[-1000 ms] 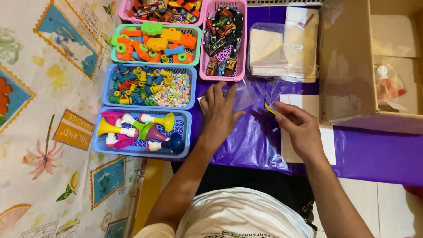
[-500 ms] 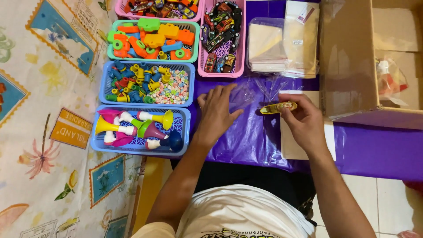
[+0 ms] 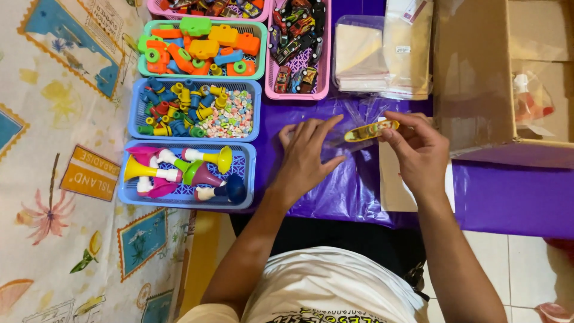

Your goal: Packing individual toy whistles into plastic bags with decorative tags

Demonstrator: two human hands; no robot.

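The right hand [image 3: 418,149] pinched a small yellow toy skateboard [image 3: 371,130] at its fingertips, just above the purple sheet [image 3: 335,191]. The left hand [image 3: 308,158] lay flat and released on that sheet, just left of the skateboard.

Mini fingerboard toy [image 3: 371,130]: small yellow deck w/ printed graphics, long and narrow, lying roughly level, tilted slightly up at its right end. Pinched at right end by right hand [image 3: 418,152], held just above purple plastic sheet [image 3: 335,191]. Clear plastic baggie [image 3: 347,128] under it, crinkled, lying on sheet, left hand [image 3: 305,158] pressing on it.
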